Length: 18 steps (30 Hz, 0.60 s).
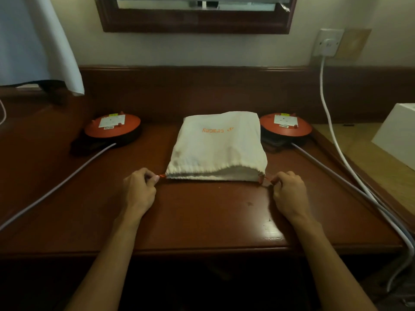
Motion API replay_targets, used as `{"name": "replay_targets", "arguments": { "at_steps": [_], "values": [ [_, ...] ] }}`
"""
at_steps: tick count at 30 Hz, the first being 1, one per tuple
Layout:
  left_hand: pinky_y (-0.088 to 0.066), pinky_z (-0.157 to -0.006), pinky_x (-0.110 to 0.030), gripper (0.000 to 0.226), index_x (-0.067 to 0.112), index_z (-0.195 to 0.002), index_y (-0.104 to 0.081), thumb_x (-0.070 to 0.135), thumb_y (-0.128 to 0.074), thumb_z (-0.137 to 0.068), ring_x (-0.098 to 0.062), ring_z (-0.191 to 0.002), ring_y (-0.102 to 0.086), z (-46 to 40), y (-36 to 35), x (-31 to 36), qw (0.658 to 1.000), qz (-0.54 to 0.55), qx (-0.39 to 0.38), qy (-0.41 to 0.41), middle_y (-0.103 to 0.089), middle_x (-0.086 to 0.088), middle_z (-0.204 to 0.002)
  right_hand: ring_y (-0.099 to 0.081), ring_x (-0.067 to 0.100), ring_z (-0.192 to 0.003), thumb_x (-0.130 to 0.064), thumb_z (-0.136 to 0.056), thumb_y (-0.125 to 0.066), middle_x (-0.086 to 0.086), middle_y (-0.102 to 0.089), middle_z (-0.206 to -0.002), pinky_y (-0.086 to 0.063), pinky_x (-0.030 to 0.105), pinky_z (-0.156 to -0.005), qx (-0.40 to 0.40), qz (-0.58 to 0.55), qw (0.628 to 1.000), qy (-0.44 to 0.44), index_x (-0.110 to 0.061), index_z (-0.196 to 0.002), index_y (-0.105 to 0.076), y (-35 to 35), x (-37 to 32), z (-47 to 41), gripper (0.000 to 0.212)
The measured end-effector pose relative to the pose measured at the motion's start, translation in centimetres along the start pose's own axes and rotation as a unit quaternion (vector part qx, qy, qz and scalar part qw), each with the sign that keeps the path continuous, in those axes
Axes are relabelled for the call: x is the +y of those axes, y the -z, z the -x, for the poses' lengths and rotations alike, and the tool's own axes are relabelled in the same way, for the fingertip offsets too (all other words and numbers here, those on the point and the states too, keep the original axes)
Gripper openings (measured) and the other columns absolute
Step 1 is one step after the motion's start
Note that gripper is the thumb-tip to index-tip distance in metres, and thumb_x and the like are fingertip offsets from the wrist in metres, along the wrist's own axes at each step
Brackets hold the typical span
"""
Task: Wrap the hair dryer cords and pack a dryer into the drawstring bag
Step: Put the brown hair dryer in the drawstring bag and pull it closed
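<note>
The drawstring bag (219, 147) is soft white cloth, so it should feel light and floppy and will sag or bunch wherever it is lifted. The surest holds are the orange cord ends (162, 176) that stick out at either corner of its mouth, and pulling them apart should cinch the opening. The cloth itself would slide easily on the glossy desk (208, 221).

The bag lies flat in the middle of the frame, with its gathered mouth toward the viewer and orange lettering upside down on its upper face. It looks slightly bulged, as if something may be inside, though no hair dryer can be seen. A few dull stains mark the fabric near the hem.

The left hand (139, 190), at the bag's lower left corner, has its fingers curled and pinching the cord end there. The right hand (288, 191), at the lower right corner, pinches the other cord end (267, 179) the same way.

Two round orange units (112, 127) sit to the left and right of the bag, each with a grey cable running toward the frame's lower edges.
</note>
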<state>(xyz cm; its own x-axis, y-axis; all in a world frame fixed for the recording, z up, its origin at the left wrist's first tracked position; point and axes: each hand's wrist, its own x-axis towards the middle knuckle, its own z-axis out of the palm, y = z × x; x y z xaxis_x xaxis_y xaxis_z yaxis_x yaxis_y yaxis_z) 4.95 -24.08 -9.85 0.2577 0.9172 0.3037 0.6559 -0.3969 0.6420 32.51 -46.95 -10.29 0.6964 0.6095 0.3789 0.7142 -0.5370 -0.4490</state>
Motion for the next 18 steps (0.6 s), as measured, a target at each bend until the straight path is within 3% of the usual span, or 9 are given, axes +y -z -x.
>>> {"name": "replay_targets", "arguments": {
  "at_steps": [4, 7, 10, 12, 15, 18],
  "values": [
    [-0.043, -0.073, -0.033, 0.006, 0.014, -0.093, -0.071, 0.019, -0.069, -0.095, -0.017, -0.087, -0.055, 0.5, 0.3, -0.7, 1.0, -0.002, 0.006, -0.008, -0.07, -0.008, -0.097, -0.053, 0.029, -0.09, -0.003, -0.093, -0.054, 0.008, -0.056, -0.09, -0.042, 0.036, -0.074, 0.019, -0.03, 0.999, -0.026, -0.006, -0.085, -0.065, 0.5, 0.3, 0.3, 0.013],
    [-0.044, -0.076, -0.034, 0.005, 0.015, -0.096, -0.07, 0.018, -0.067, -0.096, -0.017, -0.092, -0.055, 0.6, 0.3, -0.5, 1.0, 0.002, -0.008, -0.009, -0.069, -0.007, -0.103, -0.052, 0.027, -0.098, -0.009, -0.094, -0.054, 0.009, -0.059, -0.1, -0.042, 0.041, -0.087, 0.059, -0.068, 0.995, -0.046, -0.009, -0.094, -0.064, 0.9, 0.1, 0.3, 0.01],
    [-0.047, -0.079, -0.038, 0.009, 0.018, -0.1, -0.069, 0.025, -0.066, -0.097, -0.024, -0.1, -0.057, 0.8, 0.3, -0.3, 0.999, -0.023, -0.03, -0.027, -0.064, -0.006, -0.105, -0.05, 0.023, -0.111, -0.039, -0.096, -0.056, 0.001, -0.059, -0.115, -0.032, 0.045, -0.099, -0.001, -0.01, 1.0, -0.009, -0.019, -0.116, -0.062, 0.8, -0.7, 0.2, 0.028],
    [-0.048, -0.08, -0.041, 0.012, 0.021, -0.097, -0.069, 0.032, -0.067, -0.096, -0.026, -0.099, -0.058, 0.9, 0.2, -0.3, 0.996, -0.063, -0.035, -0.049, -0.063, -0.003, -0.101, -0.051, 0.023, -0.111, -0.057, -0.094, -0.055, -0.001, -0.058, -0.112, -0.032, 0.048, -0.099, -0.046, 0.086, 0.995, 0.021, -0.024, -0.113, -0.062, 0.3, -1.0, 0.2, 0.038],
    [-0.047, -0.073, -0.038, 0.011, 0.021, -0.089, -0.068, 0.03, -0.069, -0.094, -0.022, -0.089, -0.059, 1.2, 0.3, 0.0, 0.997, -0.061, -0.012, -0.044, -0.064, 0.001, -0.094, -0.056, 0.028, -0.102, -0.034, -0.101, -0.052, 0.003, -0.065, -0.1, -0.033, 0.044, -0.091, -0.016, 0.056, 0.998, 0.029, -0.018, -0.101, -0.07, 0.2, -0.4, 0.0, 0.025],
    [-0.041, -0.065, -0.033, 0.016, 0.013, -0.08, -0.067, 0.021, -0.072, -0.093, -0.02, -0.081, -0.057, 1.4, 0.8, 0.4, 0.999, 0.007, 0.031, 0.017, -0.062, 0.001, -0.08, -0.063, 0.028, -0.087, -0.026, -0.098, -0.059, 0.004, -0.074, -0.089, -0.044, 0.043, -0.089, 0.053, -0.092, 0.994, -0.039, -0.016, -0.092, -0.076, 0.9, 0.8, 0.1, 0.02]
  ]
}}
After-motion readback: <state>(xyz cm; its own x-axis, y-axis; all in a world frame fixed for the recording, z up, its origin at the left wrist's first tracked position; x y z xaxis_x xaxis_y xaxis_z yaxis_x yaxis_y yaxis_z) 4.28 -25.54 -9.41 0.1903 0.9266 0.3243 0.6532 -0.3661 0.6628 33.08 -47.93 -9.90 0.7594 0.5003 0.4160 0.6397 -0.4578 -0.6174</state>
